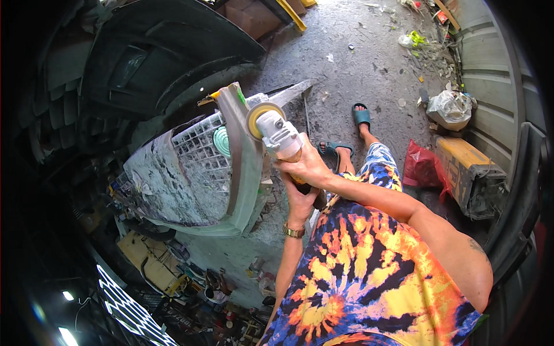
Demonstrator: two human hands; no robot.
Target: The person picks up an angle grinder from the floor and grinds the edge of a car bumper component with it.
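With both hands I hold an angle grinder (280,131) fitted with a round yellowish disc (259,117). My right hand (311,164) is closed around the grinder's body, just behind its pale, dusty head. Lower down, my left hand (300,202), with a gold-coloured watch at its wrist, wraps the dark rear part. The disc overlaps the edge of a long, curved grey panel (235,167) that looks like a car bumper; whether it touches is unclear. Beside the panel's inner side lie a white grid (199,141) and a round mint-green piece (221,141), on or by a dusty, paint-spattered surface (173,181).
A dark car hood (167,52) stands at the far left. To the right are a red bag (424,167), a yellow-and-grey box (470,173) and a white plastic bag (450,106) along a corrugated wall (487,63). My sandalled feet (362,115) stand on the stained concrete floor (323,57).
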